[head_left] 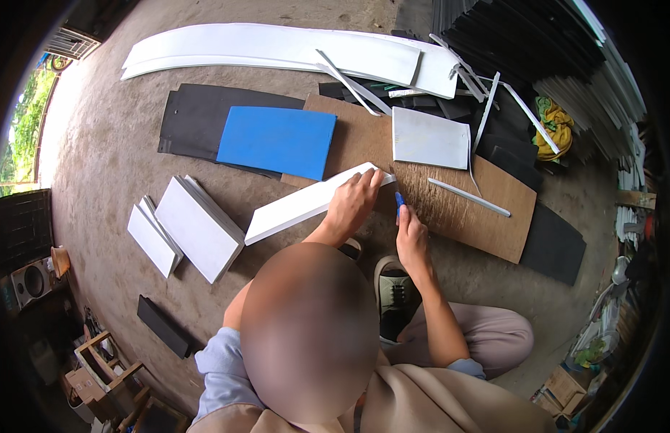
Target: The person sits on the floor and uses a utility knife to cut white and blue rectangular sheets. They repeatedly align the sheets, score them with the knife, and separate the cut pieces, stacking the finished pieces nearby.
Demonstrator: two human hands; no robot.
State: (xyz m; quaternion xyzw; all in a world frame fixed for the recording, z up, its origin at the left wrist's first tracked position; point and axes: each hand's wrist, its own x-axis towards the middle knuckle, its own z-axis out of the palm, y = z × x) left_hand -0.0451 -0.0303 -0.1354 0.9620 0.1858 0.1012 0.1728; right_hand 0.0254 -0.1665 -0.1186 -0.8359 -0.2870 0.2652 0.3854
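Observation:
A long white foam board strip (288,214) lies slanted in front of me, its far right end resting on a brown wooden board (479,234). My left hand (351,203) is closed over that end, fingertips curled at its far edge. Just to the right, my right hand (413,234) grips a blue-handled utility knife (400,200). The knife points away from me, close beside the strip's end; I cannot tell whether its blade touches the strip. A narrow white offcut (469,197) lies on the wood to the right of the knife.
Beyond the strip are a blue panel (277,141) on dark sheets (194,119) and a white panel (430,137). White boards (198,227) are stacked at left. Long white sheets (277,50) lie at the back, near a yellow cloth (555,128). A black block (164,326) sits lower left.

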